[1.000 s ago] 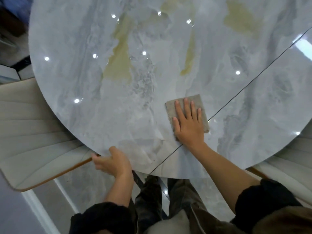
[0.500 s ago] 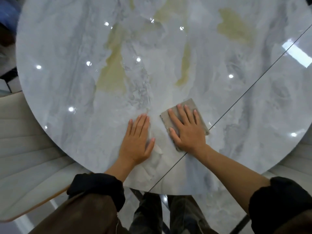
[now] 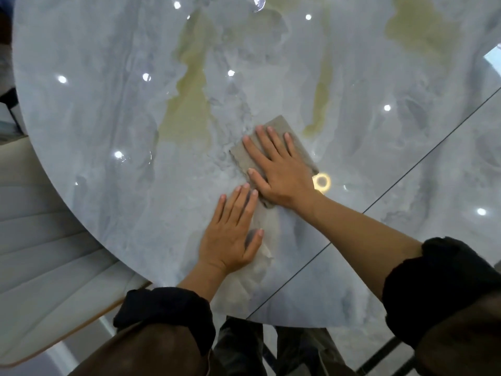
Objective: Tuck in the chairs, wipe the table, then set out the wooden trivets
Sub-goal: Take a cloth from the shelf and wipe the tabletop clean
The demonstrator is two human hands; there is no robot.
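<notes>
While the right hand [image 3: 282, 172] lies flat on the cloth [image 3: 282, 131], fingers spread and straight, it isn't gripping anything, just pressing the cloth down onto the surface [image 3: 108, 118]. Palm covers most of it, so you only see the grey-beige fabric poking out past the fingertips, along the thumb side and a bit by the wrist. Looks folded into a rough rectangle, turned at an angle.

Left hand [image 3: 230, 232] is also flat and open, palm down straight on the bare surface, holding nothing. It sits just beside the right one, nearer the person, and its fingertips come right up to the cloth's near corner. Can't tell if they actually touch it.

That surface is a big round glossy top, grey marble look with a few yellowish streaks, loads of little light spots reflecting off it plus one bright ring reflection [image 3: 321, 182] right next to the right wrist. A thin dark seam [image 3: 406, 172] runs diagonally across the right part, passing under the right forearm. Cloth sits left of that seam, somewhere around the middle of the top.

Both sleeves [image 3: 162, 313] are dark and pushed up, forearms bare. A cream padded chair [image 3: 40, 253] with a wood-coloured edge sits at the left, partly under the rim. No trivets in sight.
</notes>
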